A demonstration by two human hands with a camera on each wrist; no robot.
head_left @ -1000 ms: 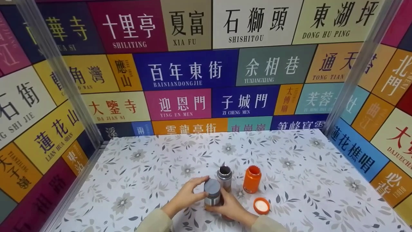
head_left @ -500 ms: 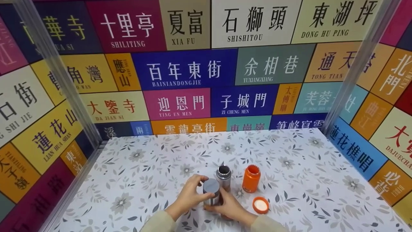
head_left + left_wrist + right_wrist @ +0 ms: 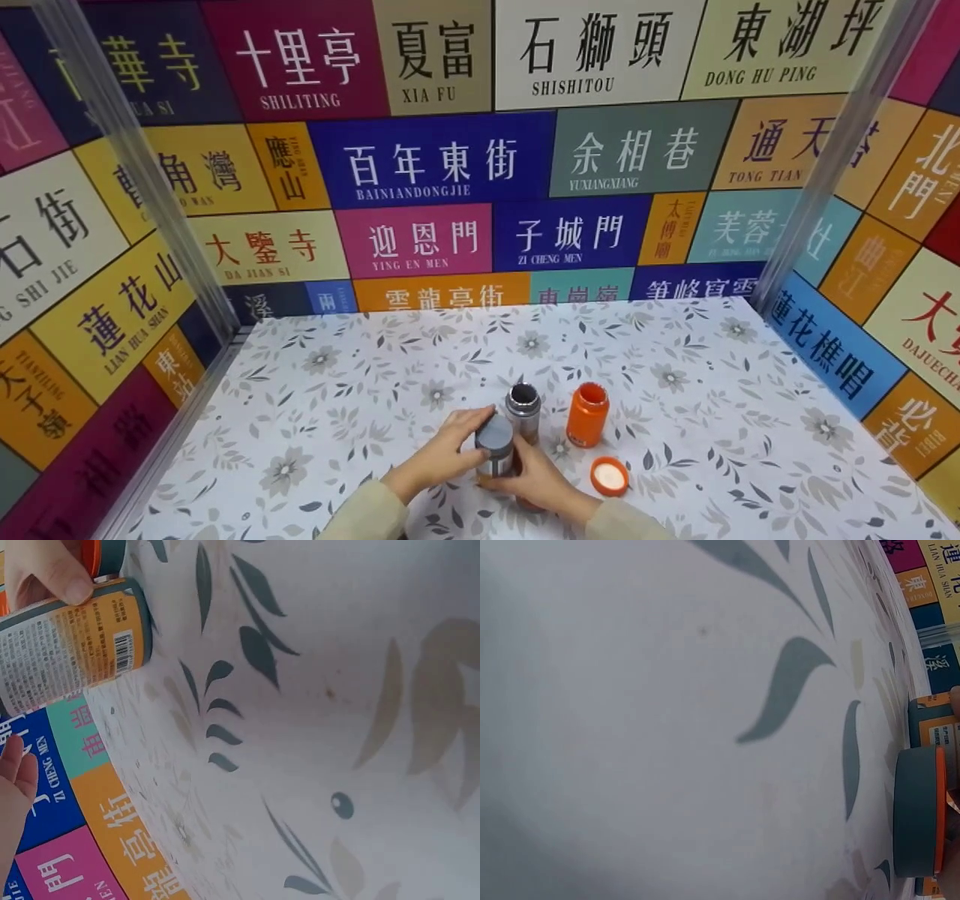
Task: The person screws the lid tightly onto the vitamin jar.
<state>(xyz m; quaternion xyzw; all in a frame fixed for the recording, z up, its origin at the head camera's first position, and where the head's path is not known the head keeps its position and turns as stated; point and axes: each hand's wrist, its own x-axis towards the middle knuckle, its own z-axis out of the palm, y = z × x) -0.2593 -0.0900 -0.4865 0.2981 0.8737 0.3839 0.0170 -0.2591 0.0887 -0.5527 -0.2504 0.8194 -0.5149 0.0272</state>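
Observation:
My right hand (image 3: 541,478) grips the side of a grey-lidded bottle (image 3: 75,645) with an orange-and-grey printed label and a barcode. My left hand (image 3: 441,454) has its thumb and fingers round the bottle's grey lid (image 3: 495,435). In the left wrist view only a few left fingertips show, at the left edge. A dark grey-green cap (image 3: 916,814) with an orange inner rim lies close by the right hand, mostly hidden in the head view. Right behind the held bottle stands a silver-grey open bottle (image 3: 523,409).
An orange open bottle (image 3: 589,418) stands right of the silver-grey one. Its front neighbour is an orange cap (image 3: 609,477), lying with its pale inside up. The table (image 3: 360,405) has a floral cloth, with colourful sign-covered walls (image 3: 427,161) on three sides.
The left fingers lifted from the lid and turned round it half a second ago, and now lie against it again. The right hand keeps its grip on the bottle.

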